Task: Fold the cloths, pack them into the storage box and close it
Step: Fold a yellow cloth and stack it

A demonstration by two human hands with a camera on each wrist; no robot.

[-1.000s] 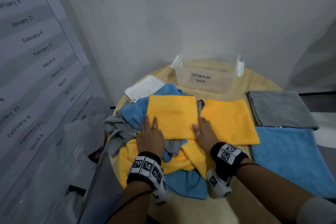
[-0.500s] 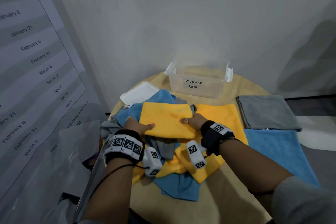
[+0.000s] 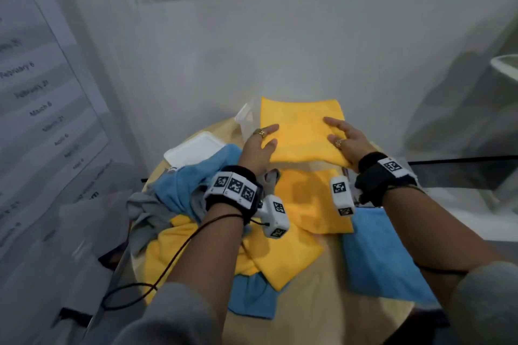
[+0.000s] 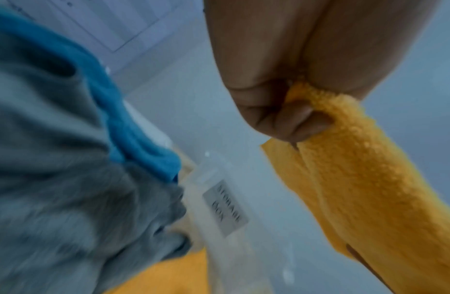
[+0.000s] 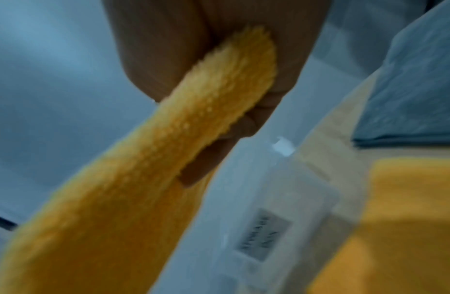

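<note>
**Folded yellow cloth held over the storage box, about to go in**

Nearest me, the round wooden table (image 3: 322, 314) carries a loose heap: unfolded yellow cloth (image 3: 283, 260), a blue cloth (image 3: 252, 297) under it, crumpled blue and grey ones (image 3: 179, 190) to the left. A folded blue cloth (image 3: 384, 258) lies flat on the right, a second folded yellow cloth (image 3: 311, 199) mid-table. The white lid (image 3: 193, 148) sits at the left rear, beside the heap.

Further out, both hands carry the folded yellow cloth (image 3: 301, 131) flat. Left hand (image 3: 258, 145) pinches its left edge, thumb under and fingers on top; the wrist view shows the layers clamped. Right hand (image 3: 343, 140) grips the right edge the same way. The cloth hangs above the clear storage box (image 3: 245, 123) at the back of the table, hiding most of it; only the left rim and a bit of the front wall show. Label readable-ish in the wrist views. What is inside the box cannot be seen.

Step in hand, I'd say: lowering this cloth into the box. To do it well, keep both pinches level so the layers don't slide apart, centre the cloth over the opening, lower until it rests on the bottom, then let go of both edges together. It looks about as wide as the box, so edges may catch the rim; tuck them in. Several cloths not yet folded, lid off.
</note>
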